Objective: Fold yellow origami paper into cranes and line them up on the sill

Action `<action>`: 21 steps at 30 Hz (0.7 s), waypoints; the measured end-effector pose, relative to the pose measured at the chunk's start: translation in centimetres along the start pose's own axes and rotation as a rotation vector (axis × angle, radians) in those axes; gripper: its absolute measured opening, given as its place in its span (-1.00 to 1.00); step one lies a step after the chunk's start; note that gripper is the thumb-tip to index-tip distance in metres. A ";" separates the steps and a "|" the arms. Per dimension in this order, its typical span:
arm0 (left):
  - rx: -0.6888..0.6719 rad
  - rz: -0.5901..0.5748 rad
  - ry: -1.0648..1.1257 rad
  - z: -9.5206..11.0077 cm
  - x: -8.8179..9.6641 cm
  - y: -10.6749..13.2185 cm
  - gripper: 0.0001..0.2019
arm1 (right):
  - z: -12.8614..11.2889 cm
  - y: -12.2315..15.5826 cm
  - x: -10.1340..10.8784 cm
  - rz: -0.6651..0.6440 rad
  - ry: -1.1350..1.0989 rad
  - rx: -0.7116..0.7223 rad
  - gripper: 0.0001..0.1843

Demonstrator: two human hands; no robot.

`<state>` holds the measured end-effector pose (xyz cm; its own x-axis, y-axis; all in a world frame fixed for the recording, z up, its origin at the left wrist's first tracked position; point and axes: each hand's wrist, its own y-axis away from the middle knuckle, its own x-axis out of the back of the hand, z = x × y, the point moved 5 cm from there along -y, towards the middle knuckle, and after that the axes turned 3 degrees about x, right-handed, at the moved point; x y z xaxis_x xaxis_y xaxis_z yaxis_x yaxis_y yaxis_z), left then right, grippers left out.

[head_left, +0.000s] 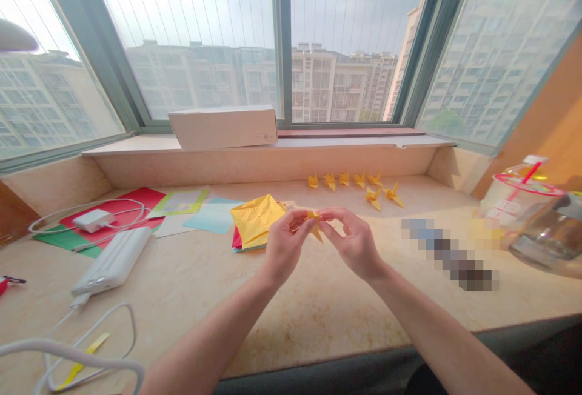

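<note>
My left hand [282,243] and my right hand [353,239] meet above the stone counter [327,304], each pinching one side of a small folded piece of yellow-orange paper [314,224]. Its pointed tip hangs down between my fingers. Just left of my hands lies a crumpled yellow paper sheet [257,218] on top of a small stack of coloured sheets. Several finished yellow paper cranes [354,185] stand in a row further back, near the wall under the window.
A white box [224,127] rests on the window sill. At the left lie red and green sheets [113,216], a white charger [93,220], a white power bank [111,260] and cables [91,346]. A lidded plastic cup with a red straw [516,198] and a glass jar [548,231] stand at the right.
</note>
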<state>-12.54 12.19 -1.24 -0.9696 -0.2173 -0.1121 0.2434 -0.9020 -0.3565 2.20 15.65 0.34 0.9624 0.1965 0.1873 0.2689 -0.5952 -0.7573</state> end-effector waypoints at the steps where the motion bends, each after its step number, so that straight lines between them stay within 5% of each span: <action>1: 0.002 0.007 0.013 0.1 0.0 0.0 -0.76 | 0.2 0.0 -0.1 0.000 -0.010 -0.016 -0.85; 14: 0.077 0.058 0.122 0.5 -0.1 -0.1 -0.77 | 1.1 0.2 -0.4 0.063 -0.092 -0.112 -0.83; 21: 0.069 -0.018 0.041 0.1 -0.5 0.0 -0.73 | 1.5 0.2 -0.3 0.132 -0.181 -0.222 -0.81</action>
<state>-12.09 12.23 -1.07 -0.9718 -0.1865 -0.1444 0.2221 -0.9295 -0.2945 1.93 16.61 -0.84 0.9727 0.2299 -0.0332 0.1627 -0.7763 -0.6090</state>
